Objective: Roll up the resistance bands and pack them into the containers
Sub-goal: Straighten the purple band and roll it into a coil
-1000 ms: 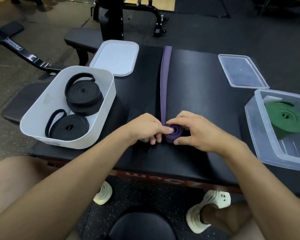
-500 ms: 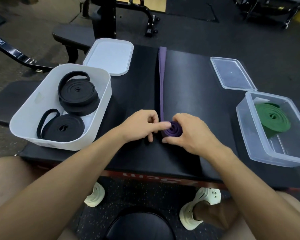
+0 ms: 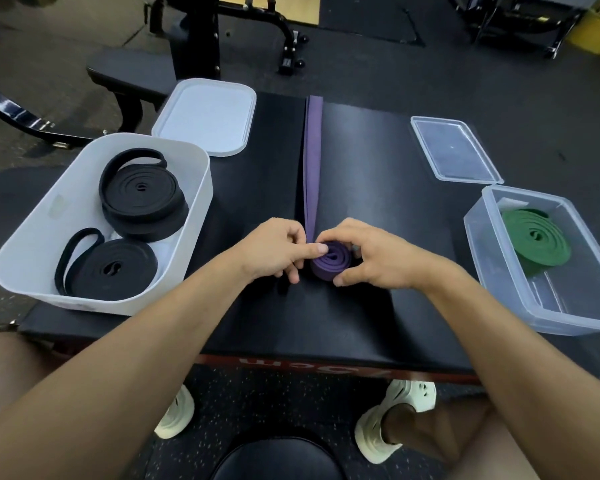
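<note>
A purple resistance band (image 3: 313, 161) lies straight down the middle of the black padded platform (image 3: 378, 188), its near end wound into a small coil (image 3: 332, 263). My left hand (image 3: 274, 249) pinches the coil's left side, thumb on its top edge. My right hand (image 3: 378, 258) cups the coil from the right. A white bin (image 3: 191, 220) at the left holds two rolled black bands (image 3: 141, 197). A clear container (image 3: 499, 282) at the right holds a rolled green band (image 3: 537, 242).
A white lid (image 3: 207, 116) lies behind the white bin, a clear lid (image 3: 456, 148) behind the clear container. Gym benches and a rack stand on the floor beyond. My feet in pale shoes and a round black stool (image 3: 278, 462) are below the platform's front edge.
The purple coil has grown thicker as both hands turn it along the band. The camera has shifted, so the scene sits a little differently in the frame.
</note>
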